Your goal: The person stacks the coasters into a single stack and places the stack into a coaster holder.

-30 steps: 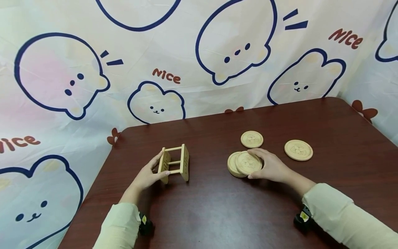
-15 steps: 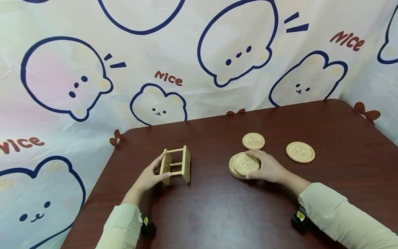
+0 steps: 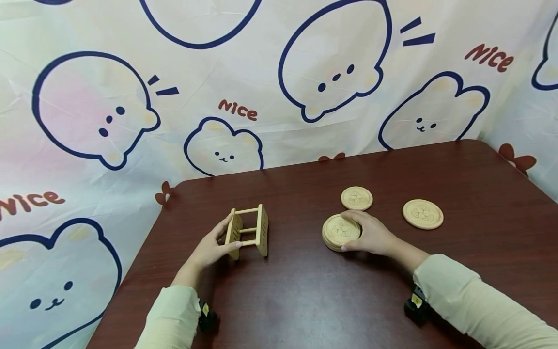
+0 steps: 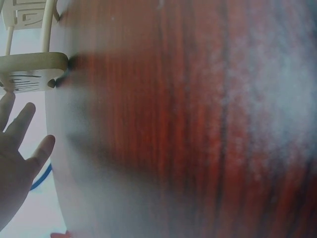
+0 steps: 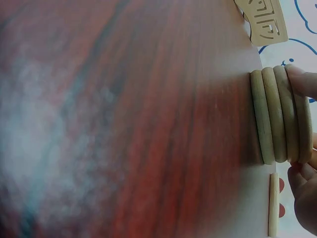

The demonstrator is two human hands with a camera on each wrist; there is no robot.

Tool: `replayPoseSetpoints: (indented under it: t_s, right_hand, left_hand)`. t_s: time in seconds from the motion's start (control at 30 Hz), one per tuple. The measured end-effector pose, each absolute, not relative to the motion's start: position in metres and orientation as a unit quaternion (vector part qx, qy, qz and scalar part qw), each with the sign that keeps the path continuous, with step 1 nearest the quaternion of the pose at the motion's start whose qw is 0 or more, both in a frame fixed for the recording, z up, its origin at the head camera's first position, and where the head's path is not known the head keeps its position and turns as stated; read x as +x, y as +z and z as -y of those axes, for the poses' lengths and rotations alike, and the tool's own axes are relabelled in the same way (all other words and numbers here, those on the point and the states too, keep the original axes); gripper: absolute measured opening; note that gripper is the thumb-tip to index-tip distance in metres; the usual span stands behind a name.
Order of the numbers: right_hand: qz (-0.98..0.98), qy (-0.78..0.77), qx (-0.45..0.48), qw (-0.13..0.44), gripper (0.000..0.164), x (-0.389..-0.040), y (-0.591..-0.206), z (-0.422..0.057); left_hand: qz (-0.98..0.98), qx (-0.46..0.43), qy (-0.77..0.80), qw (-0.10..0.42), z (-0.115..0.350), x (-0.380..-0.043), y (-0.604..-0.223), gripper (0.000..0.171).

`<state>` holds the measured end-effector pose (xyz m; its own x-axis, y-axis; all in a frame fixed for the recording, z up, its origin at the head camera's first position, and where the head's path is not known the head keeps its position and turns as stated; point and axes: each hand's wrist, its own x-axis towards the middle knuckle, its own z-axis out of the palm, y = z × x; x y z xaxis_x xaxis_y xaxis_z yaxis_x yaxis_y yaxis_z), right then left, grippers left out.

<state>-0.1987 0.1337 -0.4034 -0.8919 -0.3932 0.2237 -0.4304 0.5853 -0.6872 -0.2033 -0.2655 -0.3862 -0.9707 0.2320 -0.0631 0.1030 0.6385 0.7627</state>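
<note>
On the left of the table stands a small wooden coaster rack with cut-out side panels joined by rods. My left hand holds its left panel between thumb and fingers; in the left wrist view the fingers reach up to the panel. Right of the middle lies a stack of several round wooden coasters. My right hand pinches the top coaster, which is engraved with a leaf-like pattern, thumb on the near edge and fingers at the far edge. The top coaster sits nearly in line with those beneath.
A loose coaster lies just behind the stack, and another coaster lies farther right. The dark red-brown table ends at a printed cloth backdrop. A black wrist camera sits under the right sleeve.
My right hand has shifted the top coaster leftward until it lines up with the stack below. The left hand and rack stay in place; the head view has tilted slightly.
</note>
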Motion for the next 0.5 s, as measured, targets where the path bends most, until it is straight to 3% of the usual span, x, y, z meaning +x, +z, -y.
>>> replayPoseSetpoints:
  t_s: [0.5]
  right_hand:
    - [0.888, 0.393, 0.239, 0.019, 0.078, -0.1972, -0.4043, -0.1322]
  left_hand:
    - [-0.907, 0.097, 0.404, 0.075, 0.2649, -0.2036, -0.3853, 0.082]
